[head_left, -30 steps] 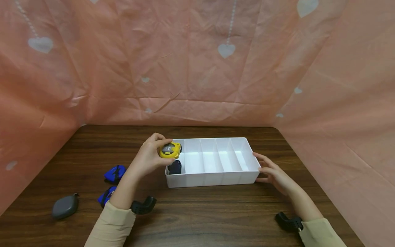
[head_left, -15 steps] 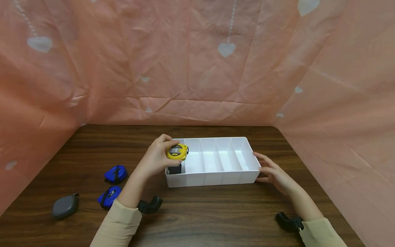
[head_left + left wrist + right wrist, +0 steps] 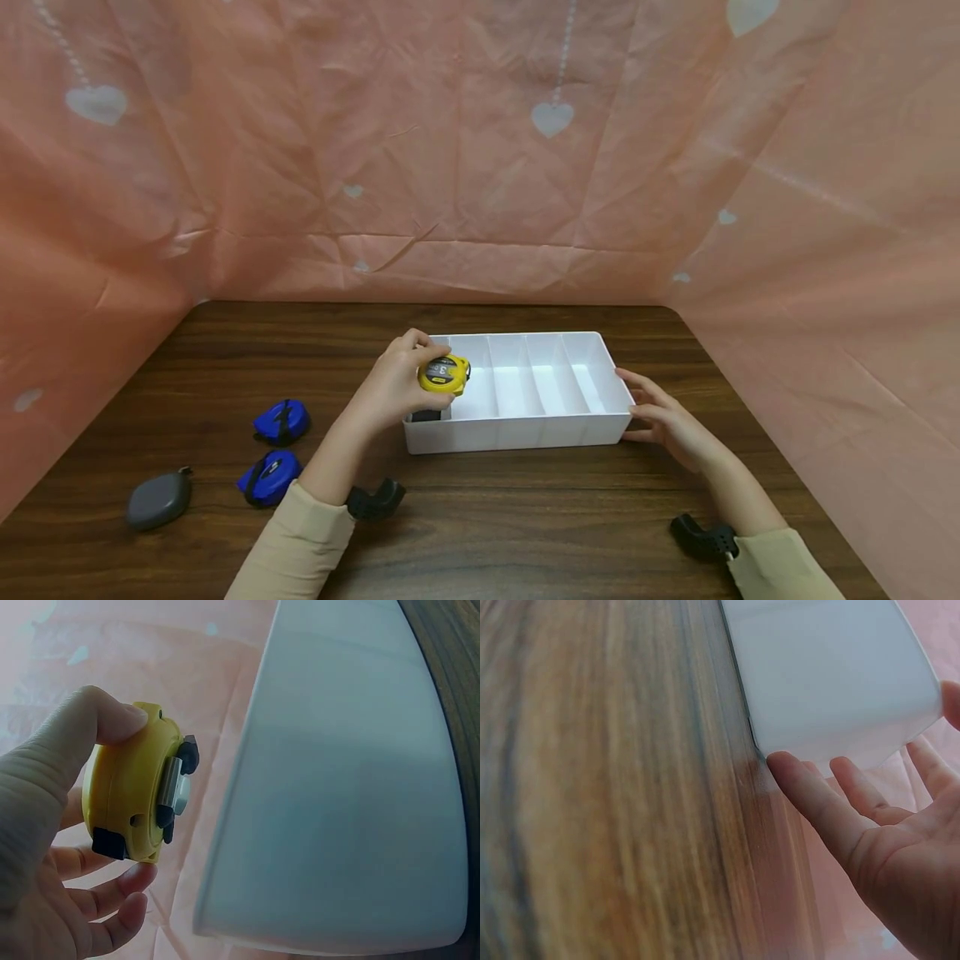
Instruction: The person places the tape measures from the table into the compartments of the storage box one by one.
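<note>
Yellow tape [image 3: 441, 377] was held in left hand [image 3: 395, 382], over left end of white box [image 3: 517, 433].
Left hand pinched tape between thumb and fingers; right hand [image 3: 670, 429], fingers extended, touched box's right end. Box sat nearer desk's [image 3: 487, 525] far edge; black item [image 3: 427, 415], mostly hidden, was in leftmost compartment. Two blue tapes [image 3: 282, 422] lay toward desk's left edge, grey item [image 3: 158, 502] closer to that edge.

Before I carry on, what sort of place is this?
Probably a small curtained-off work booth, perhaps a makeshift recording setup: heart-patterned pink cloth hangs behind and on both sides of a dark wood-grain table, where a white divided tray sits.
</note>
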A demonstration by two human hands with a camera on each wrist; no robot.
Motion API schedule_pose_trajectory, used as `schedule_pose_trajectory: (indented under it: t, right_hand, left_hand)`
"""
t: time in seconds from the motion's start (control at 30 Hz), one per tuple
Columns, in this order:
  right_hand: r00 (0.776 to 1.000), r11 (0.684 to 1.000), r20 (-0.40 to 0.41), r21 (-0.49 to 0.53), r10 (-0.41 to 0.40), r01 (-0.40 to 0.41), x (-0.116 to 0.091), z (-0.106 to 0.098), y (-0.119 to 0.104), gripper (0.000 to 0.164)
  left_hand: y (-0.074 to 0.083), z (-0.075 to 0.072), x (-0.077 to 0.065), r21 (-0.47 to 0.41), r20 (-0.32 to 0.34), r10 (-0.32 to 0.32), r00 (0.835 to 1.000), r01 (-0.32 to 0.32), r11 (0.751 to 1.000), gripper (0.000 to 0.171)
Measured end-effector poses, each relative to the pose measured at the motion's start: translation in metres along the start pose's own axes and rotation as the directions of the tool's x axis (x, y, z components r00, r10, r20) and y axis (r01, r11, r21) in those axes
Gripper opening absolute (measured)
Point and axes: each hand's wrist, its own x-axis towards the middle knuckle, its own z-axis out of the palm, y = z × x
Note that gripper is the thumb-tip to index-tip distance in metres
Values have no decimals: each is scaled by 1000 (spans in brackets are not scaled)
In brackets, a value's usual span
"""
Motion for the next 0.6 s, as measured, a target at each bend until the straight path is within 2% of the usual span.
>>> schedule_pose_trajectory:
  t: [0.23, 0.43, 0.6]
  right_hand:
    - [1000, 1000, 6, 3, -7, 7, -1, -1, 0, 56]
    - [1000, 1000, 6, 2, -2, 2, -1, -1, 0, 56]
    - [1000, 1000, 5, 3, -2, 2, -2, -1, 0, 56]
  left_hand:
    - [4, 6, 0, 35, 27, -6, 1000, 5, 999, 61]
    - [4, 11, 1, 52, 18, 36, 999, -37, 998, 61]
    - [4, 17, 1, 66, 38, 65, 997, -68, 996, 61]
